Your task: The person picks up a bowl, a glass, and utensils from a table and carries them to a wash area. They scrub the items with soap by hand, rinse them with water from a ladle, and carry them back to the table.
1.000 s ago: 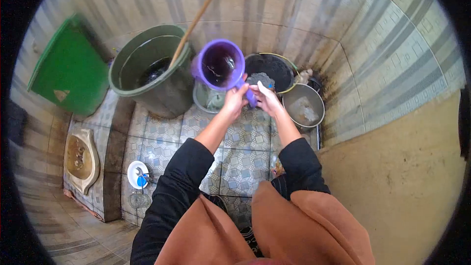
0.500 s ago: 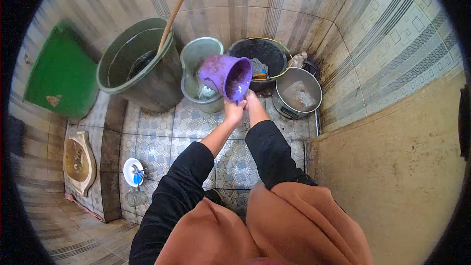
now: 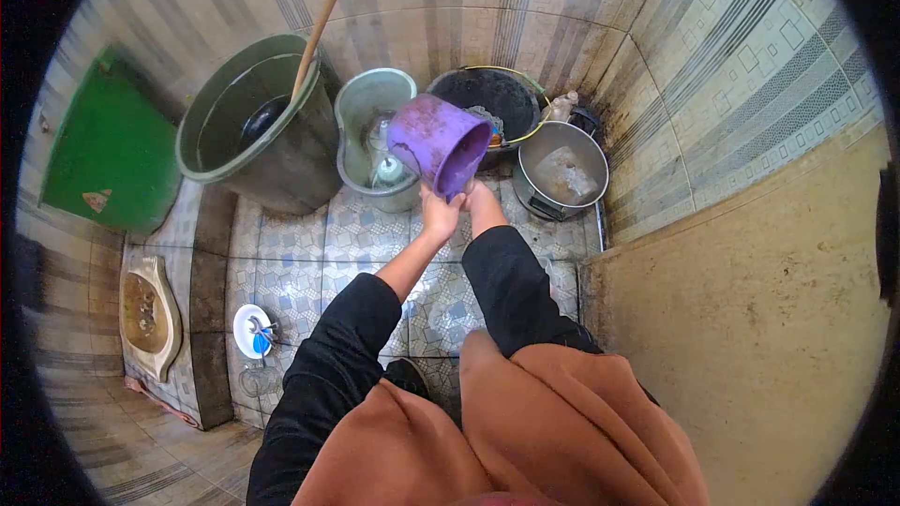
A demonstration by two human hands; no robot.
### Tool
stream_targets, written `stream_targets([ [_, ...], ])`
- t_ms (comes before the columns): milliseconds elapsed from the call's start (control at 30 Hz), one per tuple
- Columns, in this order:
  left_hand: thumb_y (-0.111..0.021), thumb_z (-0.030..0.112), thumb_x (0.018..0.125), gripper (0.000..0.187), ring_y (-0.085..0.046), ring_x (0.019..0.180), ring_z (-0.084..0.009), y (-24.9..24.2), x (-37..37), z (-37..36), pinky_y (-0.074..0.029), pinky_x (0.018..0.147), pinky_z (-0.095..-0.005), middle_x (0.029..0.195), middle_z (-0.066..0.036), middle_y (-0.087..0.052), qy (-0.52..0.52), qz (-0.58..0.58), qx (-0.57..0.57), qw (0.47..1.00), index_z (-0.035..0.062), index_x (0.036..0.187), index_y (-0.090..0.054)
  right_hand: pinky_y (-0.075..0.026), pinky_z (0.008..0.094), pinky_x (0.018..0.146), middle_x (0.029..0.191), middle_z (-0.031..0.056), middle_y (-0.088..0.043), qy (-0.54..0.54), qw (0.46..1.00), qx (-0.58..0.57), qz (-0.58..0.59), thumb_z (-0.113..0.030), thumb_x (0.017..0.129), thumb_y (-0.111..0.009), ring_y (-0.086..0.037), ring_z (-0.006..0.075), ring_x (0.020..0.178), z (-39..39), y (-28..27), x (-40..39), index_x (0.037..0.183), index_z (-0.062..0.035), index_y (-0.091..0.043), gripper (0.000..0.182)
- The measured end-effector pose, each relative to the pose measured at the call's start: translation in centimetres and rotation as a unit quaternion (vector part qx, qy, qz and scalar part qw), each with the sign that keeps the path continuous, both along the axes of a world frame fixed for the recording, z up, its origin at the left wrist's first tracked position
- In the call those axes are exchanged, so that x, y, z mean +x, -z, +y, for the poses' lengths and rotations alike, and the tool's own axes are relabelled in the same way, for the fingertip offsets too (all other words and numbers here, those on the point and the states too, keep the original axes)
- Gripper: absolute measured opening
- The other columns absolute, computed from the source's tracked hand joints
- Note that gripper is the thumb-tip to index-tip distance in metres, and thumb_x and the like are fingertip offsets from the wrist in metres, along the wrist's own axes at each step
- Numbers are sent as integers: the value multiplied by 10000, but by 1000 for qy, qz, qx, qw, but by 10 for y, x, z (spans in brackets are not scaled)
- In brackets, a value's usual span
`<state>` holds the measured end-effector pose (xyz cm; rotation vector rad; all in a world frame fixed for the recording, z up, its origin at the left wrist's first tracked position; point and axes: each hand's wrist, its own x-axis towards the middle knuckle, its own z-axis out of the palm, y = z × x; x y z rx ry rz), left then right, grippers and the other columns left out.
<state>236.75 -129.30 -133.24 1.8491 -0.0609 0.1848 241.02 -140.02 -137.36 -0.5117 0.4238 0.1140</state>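
Observation:
A stained purple water dipper is held out in front of me, tilted with its mouth facing right and downward. Both my left hand and my right hand are closed at its handle side, close together. The handle is mostly hidden behind my fingers. Behind the dipper stands a grey-green tub with a pale round item in it. Right of that, a black bucket with a yellow handle is partly covered by the dipper. A metal pot holding cloudy water and a clear plastic-looking piece stands at the right.
A big green-grey barrel with a wooden stick stands at the left, beside a green board. A squat toilet is on a raised step. On the tiled floor sits a white plate with utensils.
The dipper has turned slightly so its mouth points further right and down. My hands stay closed at its handle side. The whole view has shifted a little.

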Motion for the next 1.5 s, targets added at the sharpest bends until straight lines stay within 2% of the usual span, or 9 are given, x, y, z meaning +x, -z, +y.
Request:
stream_targets([
  [333, -539, 83, 658, 411, -293, 1127, -395, -38, 2, 9, -127, 938, -564, 1286, -270, -137, -39, -154, 351, 923, 68, 1066, -493, -474, 340, 675, 851, 89, -571, 6, 998, 38, -52, -248, 783, -524, -549, 165, 788, 0, 8, 13, 950, -96, -530, 227],
  [467, -550, 145, 693, 268, -549, 681, -346, -107, 10, 55, -411, 660, -462, 677, -152, -576, 3, -75, 419, 905, 91, 952, -509, -474, 339, 678, 852, 85, -573, -27, 996, 52, -68, -258, 779, -540, -549, 160, 797, -17, 82, 38, 955, -103, -531, 235],
  [533, -544, 232, 725, 243, -561, 635, -329, -164, 10, 98, -431, 580, -414, 641, -166, -565, -43, -110, 431, 895, 88, 918, -515, -474, 375, 690, 972, 108, -534, -327, 867, -352, 132, -360, 700, -627, -522, 177, 873, 9, -9, 28, 1035, -116, -491, 436],
  [833, -463, 144, 716, 199, -569, 497, -259, -140, 196, 372, -447, 419, -363, 679, -177, -585, -7, 268, 382, 885, -26, 688, -562, -442, 334, 646, 990, 70, -517, -552, 670, -495, 32, -440, 644, -652, -494, 177, 859, 58, -47, 34, 1110, -76, -416, 636],
  [933, -489, 106, 709, 186, -577, 820, -260, -52, 228, 387, -447, 679, -384, 904, -157, -584, -205, 52, 582, 785, 30, 829, -609, -439, 290, 611, 926, 52, -526, -544, 662, -515, 8, -405, 658, -653, -514, 153, 784, 65, -93, 15, 1090, -53, -425, 602],
  [1067, -545, 349, 691, 469, -441, 1073, -217, -129, 205, 327, -368, 828, -355, 1123, -108, -490, 52, 217, 761, 609, 113, 1094, -506, -425, 258, 567, 893, 39, -530, -519, 688, -507, -13, -376, 671, -650, -516, 128, 737, 45, -90, 3, 1107, -41, -406, 601],
  [1167, -585, 272, 649, 313, -560, 870, -228, -6, 286, 409, -436, 707, -325, 939, -94, -584, 93, 204, 693, 685, 139, 932, -599, -417, 260, 608, 877, 28, -533, -502, 703, -504, 32, -339, 704, -631, -512, 106, 754, 28, -92, -5, 1110, -84, -403, 531],
  [1333, -479, 161, 794, 183, -480, 452, -136, -101, 240, 384, -421, 429, -280, 640, -58, -564, -90, 278, -18, 956, 20, 703, -552, -405, 234, 482, 862, 68, -553, -426, 716, -552, 17, -307, 690, -647, -505, 101, 657, 24, -99, -9, 1076, -21, -431, 526],
  [1500, -499, 232, 804, 226, -438, 447, -65, -187, 151, 333, -388, 396, -194, 744, -43, -563, -42, 130, -56, 989, 9, 836, -485, -356, 203, 371, 515, -25, -420, -320, 771, -550, -20, -301, 729, -614, -406, 69, 410, 32, -121, 4, 596, -101, -420, 308],
])
